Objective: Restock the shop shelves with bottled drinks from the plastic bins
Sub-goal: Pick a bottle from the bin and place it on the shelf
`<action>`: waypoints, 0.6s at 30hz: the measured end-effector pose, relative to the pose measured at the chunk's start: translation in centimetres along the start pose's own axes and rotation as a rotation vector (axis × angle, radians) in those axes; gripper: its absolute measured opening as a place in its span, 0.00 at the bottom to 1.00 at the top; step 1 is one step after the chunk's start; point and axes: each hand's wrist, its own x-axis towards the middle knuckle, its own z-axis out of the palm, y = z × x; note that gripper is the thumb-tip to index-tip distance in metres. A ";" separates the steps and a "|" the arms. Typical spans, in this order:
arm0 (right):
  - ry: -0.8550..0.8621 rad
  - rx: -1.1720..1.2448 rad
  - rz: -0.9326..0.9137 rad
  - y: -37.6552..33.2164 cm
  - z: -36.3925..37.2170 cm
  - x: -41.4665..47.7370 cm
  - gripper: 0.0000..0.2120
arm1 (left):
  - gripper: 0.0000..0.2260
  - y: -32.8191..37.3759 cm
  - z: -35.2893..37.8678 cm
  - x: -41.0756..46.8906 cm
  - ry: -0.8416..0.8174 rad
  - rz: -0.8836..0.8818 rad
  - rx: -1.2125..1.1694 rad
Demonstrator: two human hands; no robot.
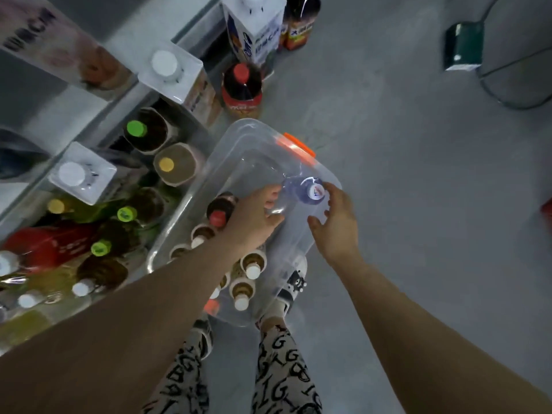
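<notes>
Where the transparent, round-cornered plastic bin (236, 130) sits on the smooth grey floor (418, 204) just beside the shelf (98, 94), a clear bottle (312, 191) with a white printed cap stands upright at the bin's far end, near the orange latch (298, 147). The left hand (254, 218) grips the bottle body, with thumb and fingers (273, 219) curled round it. The right hand (339, 225) cups the cap side with its fingers (331, 189) spread; contact cannot be confirmed. The near end of the bin contains upright brown bottles (252, 268) with white caps and one dark red-capped bottle (219, 215). The shelf holds square white-capped cartons (170, 73) and green-capped bottles (136, 128).
</notes>
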 end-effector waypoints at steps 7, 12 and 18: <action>-0.063 -0.030 -0.022 2.1 3.5 4.1 0.34 | 0.23 -1.9 2.5 5.5 -0.055 -0.016 0.038; -0.069 0.011 -0.079 3.2 5.1 4.4 0.30 | 0.19 -2.9 2.8 7.8 -0.065 -0.032 0.046; -0.145 0.062 -0.094 3.1 4.9 6.0 0.26 | 0.22 -4.3 1.5 8.9 -0.052 -0.055 -0.072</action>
